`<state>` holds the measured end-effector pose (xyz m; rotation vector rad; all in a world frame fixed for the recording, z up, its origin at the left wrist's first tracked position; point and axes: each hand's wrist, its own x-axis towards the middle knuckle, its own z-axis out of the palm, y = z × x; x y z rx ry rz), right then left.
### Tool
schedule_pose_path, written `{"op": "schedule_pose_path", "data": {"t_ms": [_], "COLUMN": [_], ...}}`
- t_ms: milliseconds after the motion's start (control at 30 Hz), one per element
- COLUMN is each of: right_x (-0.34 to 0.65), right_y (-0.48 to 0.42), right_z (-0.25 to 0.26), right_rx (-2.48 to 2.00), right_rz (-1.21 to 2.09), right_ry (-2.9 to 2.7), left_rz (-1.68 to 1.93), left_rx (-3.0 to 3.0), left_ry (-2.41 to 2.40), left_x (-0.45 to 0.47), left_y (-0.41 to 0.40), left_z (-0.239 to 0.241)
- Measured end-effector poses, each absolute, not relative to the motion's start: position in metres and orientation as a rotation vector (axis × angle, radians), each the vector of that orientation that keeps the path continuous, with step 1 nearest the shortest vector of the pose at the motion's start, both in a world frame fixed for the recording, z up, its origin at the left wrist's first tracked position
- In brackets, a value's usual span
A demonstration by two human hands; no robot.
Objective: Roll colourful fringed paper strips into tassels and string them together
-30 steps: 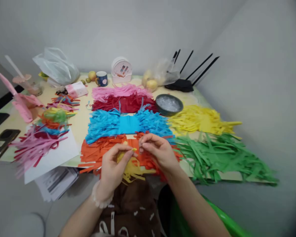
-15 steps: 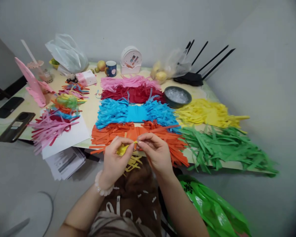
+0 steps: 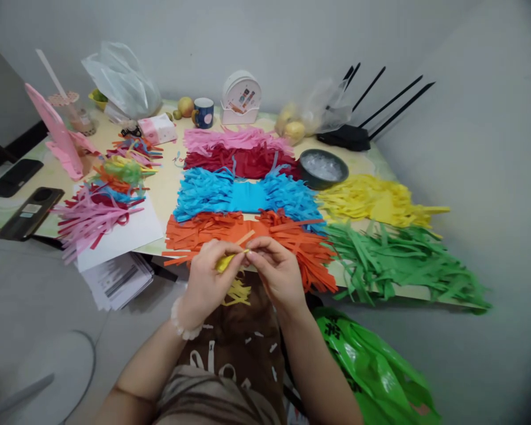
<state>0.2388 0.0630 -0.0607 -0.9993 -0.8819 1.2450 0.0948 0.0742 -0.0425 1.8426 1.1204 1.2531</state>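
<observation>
Both hands meet in front of the table's near edge, pinching a yellow fringed paper tassel (image 3: 239, 292). My left hand (image 3: 212, 273) wraps round its body, and its fringe hangs below over the lap. At the twisted upper end, the fingertips of my right hand (image 3: 278, 273) press against the left ones. Just behind lies an orange fringed paper sheet (image 3: 310, 248). Beyond it are a blue fringed sheet (image 3: 248, 196), a dark red one (image 3: 243, 162) and a pink one (image 3: 234, 140). Yellow fringed paper (image 3: 371, 200) and green fringed paper (image 3: 402, 260) lie to the right.
Finished-looking multicoloured tassels (image 3: 97, 218) lie on white paper (image 3: 128, 242) at left, near two phones (image 3: 30, 212). A dark bowl (image 3: 323, 168), a mug (image 3: 203, 113) and a router (image 3: 345, 138) stand behind. A green plastic bag (image 3: 371, 366) hangs at lower right.
The view has shifted slightly, so the table things sit a little higher. Both hands keep their pinch on the yellow tassel, with only small finger movement at its twisted end.
</observation>
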Motion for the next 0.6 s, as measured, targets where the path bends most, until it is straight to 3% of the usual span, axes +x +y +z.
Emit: {"op": "schedule_pose_path", "data": {"t_ms": [233,600], "right_x": [0.2398,0.2382], "right_y": [0.0622,0.0598], "right_z": [-0.0622,-0.0623], "right_rx": [-0.978,-1.042], "right_rz": [1.180,1.052], "right_ry": [-0.939,-0.943], "left_rz": [1.167,1.149], "left_rx": [1.392,1.268], "left_ry": [1.000,0.976], "left_x": [0.0961,0.0964], "left_y": [0.0712,0.0715], "left_z": [-0.0481,-0.0467]}}
